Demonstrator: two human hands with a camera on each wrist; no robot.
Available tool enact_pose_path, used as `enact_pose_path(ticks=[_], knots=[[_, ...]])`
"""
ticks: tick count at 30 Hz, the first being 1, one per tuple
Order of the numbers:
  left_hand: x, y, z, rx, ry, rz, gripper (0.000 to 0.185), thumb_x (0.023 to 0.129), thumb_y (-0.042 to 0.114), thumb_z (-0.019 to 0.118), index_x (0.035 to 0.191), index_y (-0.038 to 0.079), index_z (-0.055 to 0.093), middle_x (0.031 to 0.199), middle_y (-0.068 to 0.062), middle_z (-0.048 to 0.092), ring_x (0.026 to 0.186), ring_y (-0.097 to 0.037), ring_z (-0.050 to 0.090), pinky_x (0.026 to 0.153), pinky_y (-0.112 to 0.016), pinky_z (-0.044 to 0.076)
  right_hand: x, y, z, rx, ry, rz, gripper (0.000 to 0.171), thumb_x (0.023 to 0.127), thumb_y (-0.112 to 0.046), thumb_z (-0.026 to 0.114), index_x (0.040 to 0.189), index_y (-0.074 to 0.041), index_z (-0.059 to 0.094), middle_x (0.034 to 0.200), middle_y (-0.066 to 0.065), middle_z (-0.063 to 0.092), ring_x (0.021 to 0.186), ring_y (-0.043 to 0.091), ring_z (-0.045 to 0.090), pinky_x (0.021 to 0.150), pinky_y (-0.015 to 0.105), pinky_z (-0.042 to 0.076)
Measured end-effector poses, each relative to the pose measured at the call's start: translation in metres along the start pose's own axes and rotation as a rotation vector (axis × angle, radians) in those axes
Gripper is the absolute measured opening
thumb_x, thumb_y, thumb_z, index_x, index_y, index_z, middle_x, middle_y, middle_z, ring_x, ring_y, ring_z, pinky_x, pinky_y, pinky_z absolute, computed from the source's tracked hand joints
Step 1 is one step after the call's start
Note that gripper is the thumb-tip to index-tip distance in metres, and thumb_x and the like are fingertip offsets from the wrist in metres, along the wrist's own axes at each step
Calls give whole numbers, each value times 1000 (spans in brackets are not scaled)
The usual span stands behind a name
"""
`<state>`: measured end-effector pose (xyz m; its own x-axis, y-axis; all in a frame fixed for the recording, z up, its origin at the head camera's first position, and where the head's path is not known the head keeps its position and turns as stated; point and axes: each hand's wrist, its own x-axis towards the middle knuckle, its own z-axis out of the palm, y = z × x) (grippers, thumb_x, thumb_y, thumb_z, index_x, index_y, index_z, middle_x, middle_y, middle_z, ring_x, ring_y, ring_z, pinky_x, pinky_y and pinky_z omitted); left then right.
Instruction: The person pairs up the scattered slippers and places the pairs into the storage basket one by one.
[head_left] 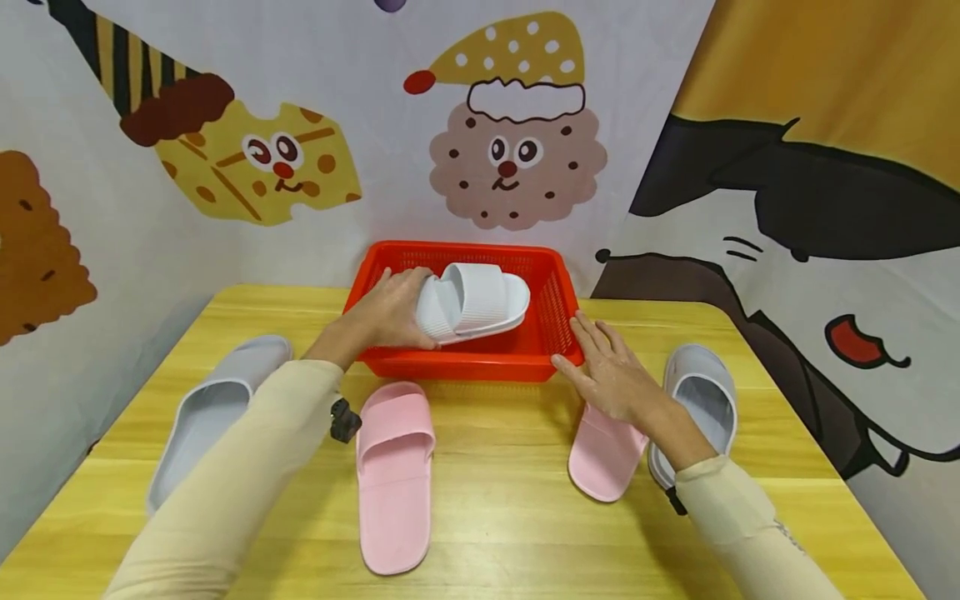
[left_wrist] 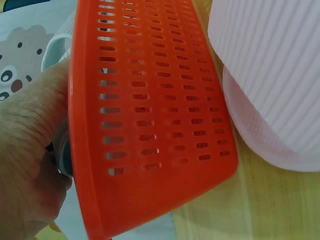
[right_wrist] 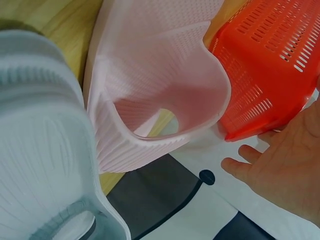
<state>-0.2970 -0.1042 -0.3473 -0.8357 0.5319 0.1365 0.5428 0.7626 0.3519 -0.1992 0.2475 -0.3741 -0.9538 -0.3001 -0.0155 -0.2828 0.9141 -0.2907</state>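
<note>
Near edge of my wooden table: pink ribbed slide, long axis near-to-far. My right hand flat, fingers spread, touching right corner of red slotted plastic basket, second pink slide beneath wrist. Right wrist view alone shows its strap's hollow arch. Farther: my left hand grips white ribbed slide over basket, fingers curled round heel, toe pointing right.

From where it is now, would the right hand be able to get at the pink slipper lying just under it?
Probably yes. The right hand rests open against the red basket, directly above the pink slipper. Nothing lies on the slipper; the grey slipper sits beside it.
</note>
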Motion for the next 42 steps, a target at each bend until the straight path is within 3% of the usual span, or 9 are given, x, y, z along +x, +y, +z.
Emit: enact_pose_path(ticks=[13, 17, 24, 31, 42], knots=[[8, 0, 17, 9, -69, -73, 102, 68, 37, 94, 146, 4, 37, 140, -19, 49, 135, -38, 39, 117, -63, 5, 0, -1, 2, -24, 13, -12, 87, 103, -64, 33, 162, -4, 15, 169, 11, 7, 150, 43, 9, 117, 62, 11], [10, 3, 24, -7, -69, -59, 100, 67, 35, 95, 144, 3, 39, 136, -19, 51, 133, -38, 42, 116, -66, 5, -1, 1, 2, -25, 15, -17, 87, 102, -64, 33, 162, -4, 15, 169, 11, 7, 150, 43, 9, 117, 62, 11], [17, 3, 29, 51, -102, -64, 105, 69, 35, 95, 149, 1, 36, 141, -21, 48, 139, -39, 36, 117, -64, 4, 0, -1, 1, -20, 4, -8, 88, 102, -66, 33, 163, -6, 14, 169, 10, 7, 149, 43, 12, 117, 63, 14], [18, 0, 35, 96, -123, -44, 96, 73, 32, 91, 146, 0, 38, 140, -23, 49, 137, -40, 40, 116, -65, 9, 1, -2, 3, -14, 0, -1, 87, 102, -65, 33, 163, -6, 14, 169, 10, 6, 148, 46, 14, 117, 63, 15], [26, 0, 37, 151, -174, -66, 104, 76, 45, 87, 153, -1, 34, 152, -21, 43, 143, -38, 33, 118, -62, 8, 0, -2, 2, -2, -8, 14, 87, 103, -65, 32, 163, -5, 10, 170, 10, 3, 148, 47, 16, 117, 62, 16]])
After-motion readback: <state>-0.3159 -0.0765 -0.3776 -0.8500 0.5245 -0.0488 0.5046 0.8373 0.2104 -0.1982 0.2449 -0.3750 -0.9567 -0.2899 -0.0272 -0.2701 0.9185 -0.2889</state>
